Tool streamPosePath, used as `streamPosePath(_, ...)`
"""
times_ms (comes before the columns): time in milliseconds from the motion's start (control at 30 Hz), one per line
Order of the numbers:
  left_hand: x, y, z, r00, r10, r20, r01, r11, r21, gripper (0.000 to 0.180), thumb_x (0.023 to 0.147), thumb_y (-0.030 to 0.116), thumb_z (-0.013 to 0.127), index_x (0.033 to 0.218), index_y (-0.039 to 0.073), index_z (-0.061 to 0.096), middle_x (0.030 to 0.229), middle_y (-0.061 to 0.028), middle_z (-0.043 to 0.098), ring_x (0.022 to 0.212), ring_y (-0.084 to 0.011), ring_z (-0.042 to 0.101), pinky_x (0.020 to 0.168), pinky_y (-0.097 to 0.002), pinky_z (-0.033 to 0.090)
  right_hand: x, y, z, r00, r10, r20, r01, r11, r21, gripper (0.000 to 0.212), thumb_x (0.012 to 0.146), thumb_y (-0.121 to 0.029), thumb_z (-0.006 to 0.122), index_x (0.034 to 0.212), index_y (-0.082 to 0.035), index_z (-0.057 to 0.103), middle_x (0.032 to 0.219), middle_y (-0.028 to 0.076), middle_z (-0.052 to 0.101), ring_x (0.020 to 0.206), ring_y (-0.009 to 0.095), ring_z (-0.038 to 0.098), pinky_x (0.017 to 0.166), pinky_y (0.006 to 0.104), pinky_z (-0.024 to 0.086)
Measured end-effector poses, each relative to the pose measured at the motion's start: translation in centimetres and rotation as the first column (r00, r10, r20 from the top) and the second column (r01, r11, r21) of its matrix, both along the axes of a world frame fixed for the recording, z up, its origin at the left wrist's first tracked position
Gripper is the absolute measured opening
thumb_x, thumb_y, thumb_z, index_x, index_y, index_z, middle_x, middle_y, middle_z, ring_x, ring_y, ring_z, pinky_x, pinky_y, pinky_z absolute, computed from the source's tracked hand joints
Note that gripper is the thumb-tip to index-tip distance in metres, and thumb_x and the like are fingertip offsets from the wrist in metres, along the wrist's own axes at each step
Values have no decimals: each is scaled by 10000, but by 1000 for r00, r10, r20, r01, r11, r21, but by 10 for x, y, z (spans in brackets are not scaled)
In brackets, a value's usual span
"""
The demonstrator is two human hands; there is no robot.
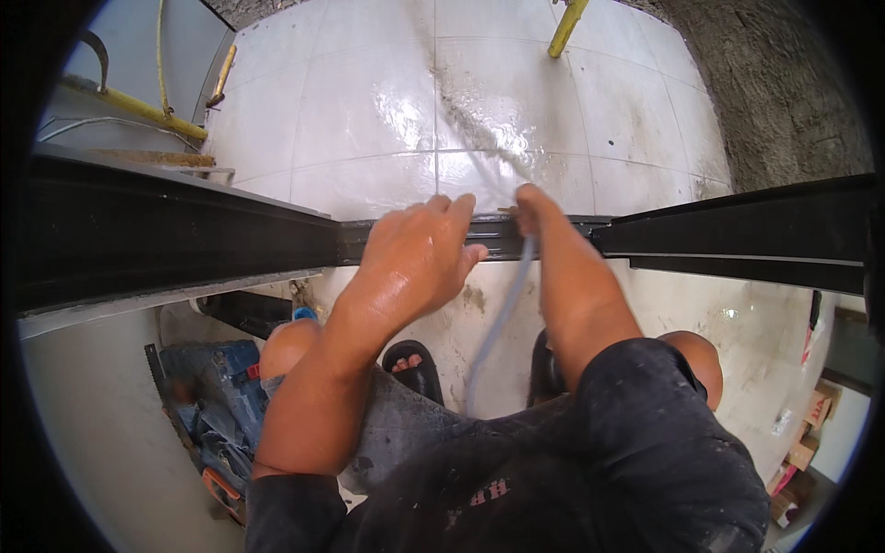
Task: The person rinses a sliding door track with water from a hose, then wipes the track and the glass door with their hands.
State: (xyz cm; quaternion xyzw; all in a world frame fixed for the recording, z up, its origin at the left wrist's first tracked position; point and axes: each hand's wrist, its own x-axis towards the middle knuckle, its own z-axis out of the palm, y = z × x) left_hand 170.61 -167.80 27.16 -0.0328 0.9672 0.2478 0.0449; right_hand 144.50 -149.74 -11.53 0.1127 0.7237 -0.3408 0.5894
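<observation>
Single overhead view; the person is crouched at a black metal sill track (489, 244) that crosses between two tiled floor areas.

Right hand (532, 212): slightly blurred, just above the right part of the track. Grip closed around a thin grey hose (502, 324), close to its upper end. The hose hangs below the fist in a curve, crosses the inner floor (479, 295) between the two feet and passes out of sight beneath the body.

Left hand (406, 253): wet and shiny, over the track to the left of the hose. Grip released; thumb set apart from the fingers, which point forward. Contact between fingertips and track: cannot tell.

Water (484, 129): a murky streak and a glossy film lie on the pale outer tiles (355, 111), beyond the track and ahead of the right hand.

Surroundings: black frame members (175, 221) run out from the track at left and right. A yellow post (566, 29) stands on the outer tiles; rough grey ground (788, 101) borders them at right. Inside, black sandals (417, 373) on both feet. At lower left, a blue tool case (235, 359) beside a saw blade (154, 362); at lower right, small cardboard boxes (816, 407).
</observation>
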Motion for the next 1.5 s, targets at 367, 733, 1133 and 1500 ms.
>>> streamPosePath(367, 4, -12, 3, 998, -3, 61, 4, 1000, -11, 481, 877, 246, 700, 1254, -26, 574, 988, -226, 666, 931, -395, 653, 803, -459, 513, 47, 35, 78, 800, -597, -49, 594, 802, -64, 224, 877, -228, 408, 680, -137, 350, 594, 51, 320, 487, 199, 323, 469, 393, 296)
streamPosePath(733, 14, -3, 10, 995, 31, 99, -28, 999, -37, 512, 868, 271, 711, 1271, -13, 570, 1049, -236, 667, 962, -416, 649, 820, -474, 512, 128, -122, 74, 661, -747, -67, 714, 654, -250, 318, 944, -336, 406, 887, -49, 531, 589, 85, 426, 438, 223, 388, 395, 396, 326)
streamPosePath(1133, -4, 10, -2, 980, 13, 198, 1, 997, -72, 456, 903, 303, 673, 1257, 42, 556, 1037, -202, 653, 971, -411, 634, 837, -488, 490, 114, -151, 70, 714, -668, -211, 566, 728, -388, 379, 941, -329, 426, 861, 8, 577, 675, 141, 538, 516, 275, 533, 416, 452, 397)
streamPosePath(1500, -8, 7, -9, 984, 15, 175, -7, 999, -50, 482, 890, 268, 692, 1285, 25, 559, 1084, -211, 659, 999, -402, 635, 839, -471, 496, 93, -104, 39, 344, -937, -60, 928, 349, -132, 424, 984, -310, 405, 954, 50, 627, 825, 209, 657, 632, 332, 640, 478, 481, 478)
